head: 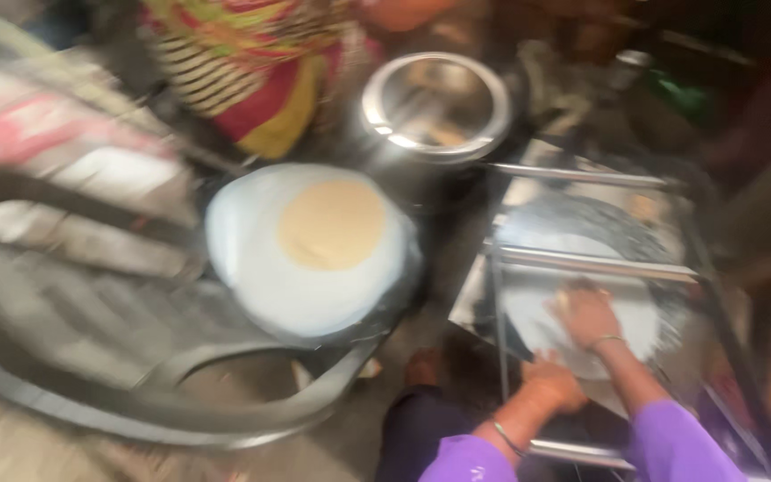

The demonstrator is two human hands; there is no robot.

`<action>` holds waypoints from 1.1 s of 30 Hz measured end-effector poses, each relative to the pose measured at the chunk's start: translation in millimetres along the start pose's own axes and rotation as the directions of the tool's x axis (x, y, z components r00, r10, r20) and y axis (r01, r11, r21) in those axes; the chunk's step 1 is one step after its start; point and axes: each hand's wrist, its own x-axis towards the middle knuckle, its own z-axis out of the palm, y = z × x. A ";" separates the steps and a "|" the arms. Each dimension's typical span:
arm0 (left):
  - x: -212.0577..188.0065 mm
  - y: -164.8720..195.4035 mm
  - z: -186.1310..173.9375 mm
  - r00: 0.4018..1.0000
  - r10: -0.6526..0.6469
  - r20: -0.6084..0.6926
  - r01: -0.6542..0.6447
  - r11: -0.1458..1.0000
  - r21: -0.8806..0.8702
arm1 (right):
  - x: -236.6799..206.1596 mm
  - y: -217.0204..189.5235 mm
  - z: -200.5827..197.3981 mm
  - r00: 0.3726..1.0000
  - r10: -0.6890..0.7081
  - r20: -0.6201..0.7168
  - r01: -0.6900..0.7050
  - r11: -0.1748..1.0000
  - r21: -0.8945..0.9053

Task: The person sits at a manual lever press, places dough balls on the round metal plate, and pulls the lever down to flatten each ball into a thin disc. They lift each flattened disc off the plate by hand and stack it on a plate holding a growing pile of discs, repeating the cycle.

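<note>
- Pressing flat, fingers spread, right hand [587, 314] on a pale round dough sheet [573, 308]; nothing pinched; bangle on the wrist, purple sleeve behind
- Resting just below and left of that hand, left hand [551, 382] at the near edge of the same sheet; fingers curled loosely, exact hold too blurred to tell
- Lying under both palms, on a shiny metal press frame [595, 263], the sheet
- Sitting well left of the hands, a white round cloth [252, 268] bearing a tan flatbread [332, 225]
- Standing beyond, up and left of the hands, a steel pot [436, 105]; beside it a person in striped clothing [243, 62]
</note>
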 end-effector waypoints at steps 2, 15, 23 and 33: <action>1.2 -2.6 -0.5 1.000 0.015 -0.014 -0.014 0.998 0.066 | 14.8 -12.6 0.4 0.996 0.033 0.077 -0.030 0.999 -0.039; -6.8 -16.4 -43.4 0.809 -0.035 -0.586 -0.167 0.943 -0.287 | 44.7 13.3 -34.7 0.951 0.277 -0.138 -0.135 0.771 0.622; -15.0 -94.2 -113.1 0.313 -0.798 -0.515 -0.499 0.324 -0.804 | 118.4 -179.7 -109.9 0.986 -0.153 -0.062 0.122 0.425 0.897; -26.7 -206.6 -143.8 0.235 -0.966 -0.110 -0.616 -0.060 -0.786 | 226.7 -371.2 -141.9 0.929 -0.140 -0.343 0.283 0.865 0.415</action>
